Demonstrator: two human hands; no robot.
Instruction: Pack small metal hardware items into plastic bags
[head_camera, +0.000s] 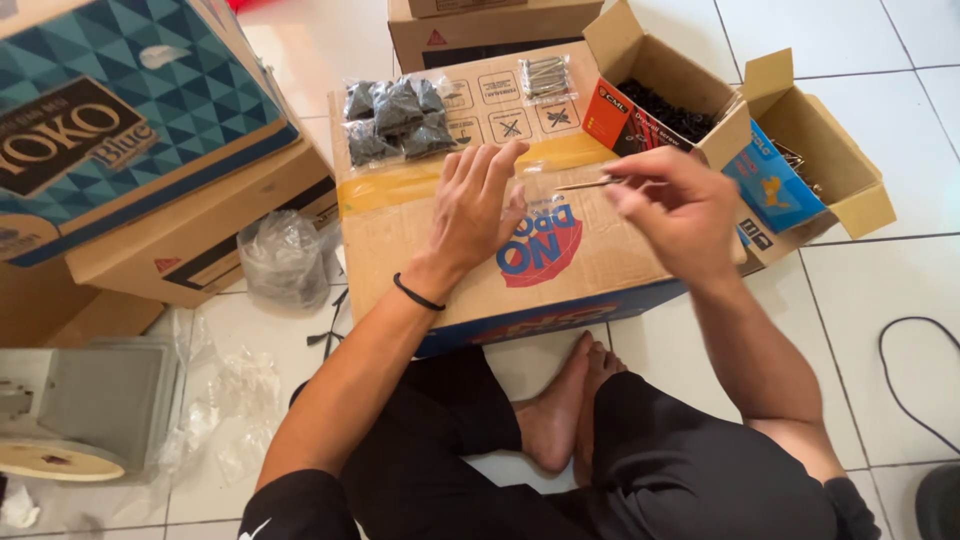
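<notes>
The big cardboard box (480, 250) in the middle of the frame is plain brown, with a yellowish tape band across it, a blue strip along its near edge and a red and blue print on top. On it, toward the upper middle, lie clear bags of dark grey screws (393, 118) and a clear bag of silvery ones (545, 77). The small open box (650, 95) at the upper right is orange-red on its side and holds black screws; the next box (800, 160) shows a blue panel. At the upper left, a box (110, 110) carries a teal and dark blue triangle pattern. The floor (880, 290) is white tile. The wristband (417, 295) is black, as are the trousers (700, 470).
</notes>
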